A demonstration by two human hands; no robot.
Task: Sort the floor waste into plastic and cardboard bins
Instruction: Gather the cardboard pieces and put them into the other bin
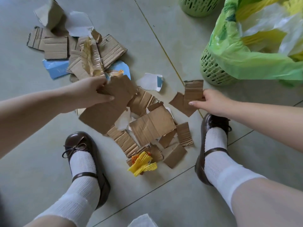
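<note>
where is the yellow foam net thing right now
In the head view the yellow foam net lies on the floor at the near edge of the cardboard pile, low centre, between the two brown shoes.

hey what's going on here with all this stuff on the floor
A person is standing over a pile of torn cardboard and sorting it. The left hand grips a large brown cardboard piece at the pile's edge, and the right hand holds a couple of smaller cardboard scraps just off the floor. Two green bins stand to the right; the near bin is stuffed with plastic bags. A yellow foam net and a few paper bits still lie among the cardboard.
</note>
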